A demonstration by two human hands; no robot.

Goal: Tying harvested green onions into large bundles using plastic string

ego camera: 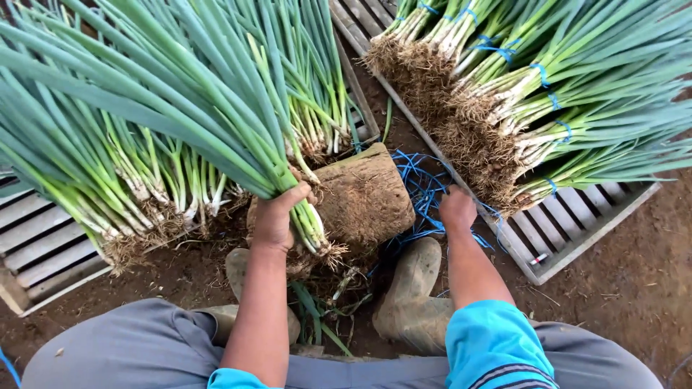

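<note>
So, left hand (277, 216) at centre frame, fingers wrapped tight round bunch of green onions (216, 122), leaves fanning to upper left, roots hanging just below fist. Right hand (457, 209) right of centre, down on tangle of blue ties (418, 184); can't tell if closed or loose. Mud-caked block (364, 198) between hands. Tied bundles (533, 101) stacked on wooden pallet (577, 216), upper right. Muddy boots (414, 288) at bottom centre.
</note>
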